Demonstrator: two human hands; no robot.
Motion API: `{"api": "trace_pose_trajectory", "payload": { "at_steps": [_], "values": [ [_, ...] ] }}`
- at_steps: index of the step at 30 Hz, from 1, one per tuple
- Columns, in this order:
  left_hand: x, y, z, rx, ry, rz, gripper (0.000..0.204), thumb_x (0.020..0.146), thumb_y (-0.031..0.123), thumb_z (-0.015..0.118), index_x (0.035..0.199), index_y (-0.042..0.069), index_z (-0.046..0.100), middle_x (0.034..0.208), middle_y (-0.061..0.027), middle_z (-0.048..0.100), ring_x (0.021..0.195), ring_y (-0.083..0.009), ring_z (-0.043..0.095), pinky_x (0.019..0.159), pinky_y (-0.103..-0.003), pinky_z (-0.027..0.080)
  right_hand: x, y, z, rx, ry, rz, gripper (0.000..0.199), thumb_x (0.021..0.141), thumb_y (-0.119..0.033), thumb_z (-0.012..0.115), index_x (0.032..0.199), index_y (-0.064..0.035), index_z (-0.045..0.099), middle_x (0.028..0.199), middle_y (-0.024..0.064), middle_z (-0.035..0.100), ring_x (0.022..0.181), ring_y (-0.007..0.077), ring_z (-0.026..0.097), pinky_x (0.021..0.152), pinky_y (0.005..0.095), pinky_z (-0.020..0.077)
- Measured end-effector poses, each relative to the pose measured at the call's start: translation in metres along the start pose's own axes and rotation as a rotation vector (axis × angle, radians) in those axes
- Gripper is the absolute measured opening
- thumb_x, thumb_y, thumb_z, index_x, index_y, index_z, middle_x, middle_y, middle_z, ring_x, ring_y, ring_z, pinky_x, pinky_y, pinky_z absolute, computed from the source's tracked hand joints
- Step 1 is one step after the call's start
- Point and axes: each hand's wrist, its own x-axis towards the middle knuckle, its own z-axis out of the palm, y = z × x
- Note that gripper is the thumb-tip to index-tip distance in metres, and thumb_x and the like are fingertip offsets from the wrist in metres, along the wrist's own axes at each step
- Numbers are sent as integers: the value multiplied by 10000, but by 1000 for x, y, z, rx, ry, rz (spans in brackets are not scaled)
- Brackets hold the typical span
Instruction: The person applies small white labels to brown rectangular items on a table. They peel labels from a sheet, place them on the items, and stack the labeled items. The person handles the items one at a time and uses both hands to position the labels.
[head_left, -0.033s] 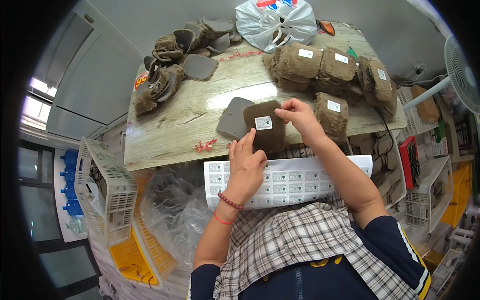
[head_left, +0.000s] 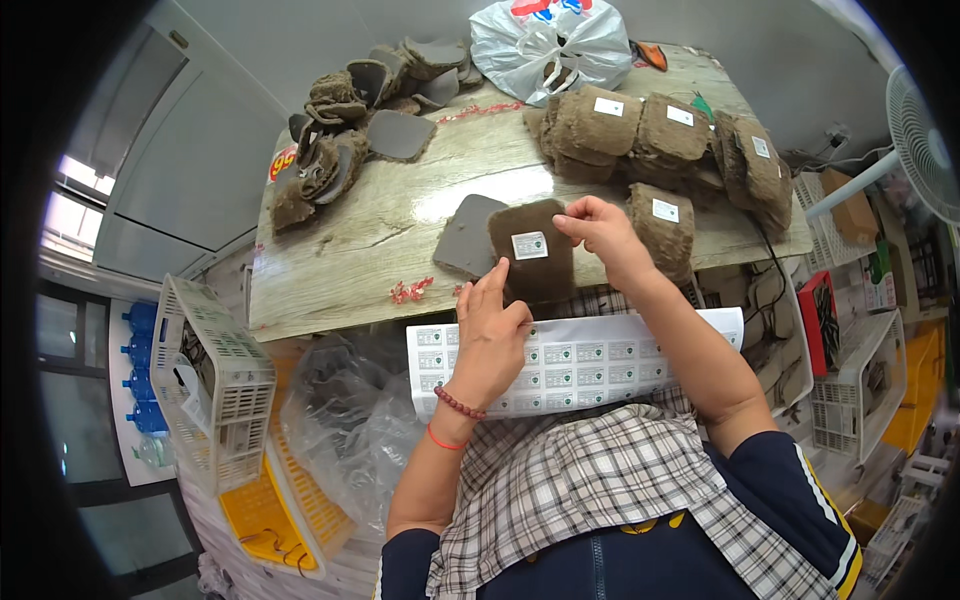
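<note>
A: Right, arms first. Both forearms reach up from the lower edge to the near side of the wooden table [head_left: 380,240].

B: Left hand [head_left: 490,335]?

A: Mostly open, fingers extended, fingertips touching the lower edge of the brown furry insole [head_left: 535,262]. Right hand [head_left: 600,228] pinches its upper right corner.

B: Anything obscured?

A: The sticker sheet [head_left: 590,365] on the lap is partly covered by both arms; the grey insole [head_left: 465,235] seems tucked under the brown one.
</note>
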Motion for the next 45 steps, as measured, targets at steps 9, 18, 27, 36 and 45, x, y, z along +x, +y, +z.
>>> {"api": "trace_pose_trajectory", "payload": {
  "at_steps": [9, 18, 27, 36, 45],
  "values": [
    [-11, 12, 4, -152, -24, -72, 39, 816, 60, 648, 854, 51, 643, 820, -96, 620, 844, -296, 575, 780, -402, 440, -33, -34, -85, 231, 197, -84, 102, 933, -177, 692, 973, -122, 616, 803, -74, 594, 665, 22, 498, 593, 199, 407],
    [4, 40, 1, -532, 339, -162, 208, 954, 137, 604, 1076, -19, 665, 1048, -126, 651, 991, -226, 609, 899, -337, 470, -74, -22, -62, 302, 83, -128, 83, 942, -144, 674, 972, -94, 616, 808, -55, 616, 681, 35, 537, 607, 199, 418],
    [24, 58, 9, -1863, 81, -449, 289, 1021, 181, 539, 1236, -8, 577, 1208, -118, 654, 1089, -230, 646, 959, -379, 534, -101, -17, -2, -496, 443, -799, 236, 868, -91, 725, 1087, -66, 640, 922, 37, 604, 869, 151, 588, 721, 260, 476],
    [23, 59, 4, -1918, -12, -455, 366, 1044, 239, 488, 1301, -18, 531, 1277, -129, 610, 1164, -244, 602, 1023, -402, 491, -111, -17, 3, -582, 250, -843, 134, 759, -41, 794, 869, -77, 727, 934, 46, 559, 925, 210, 533, 794, 319, 450],
    [30, 46, 4, -1920, 105, -542, 395, 1037, 277, 505, 1230, -62, 572, 1221, -149, 649, 1121, -250, 633, 977, -387, 520, -132, -18, 5, -465, 127, -1026, 89, 842, 0, 704, 896, -36, 644, 957, 58, 609, 870, 184, 563, 764, 290, 458]
  ]
}}
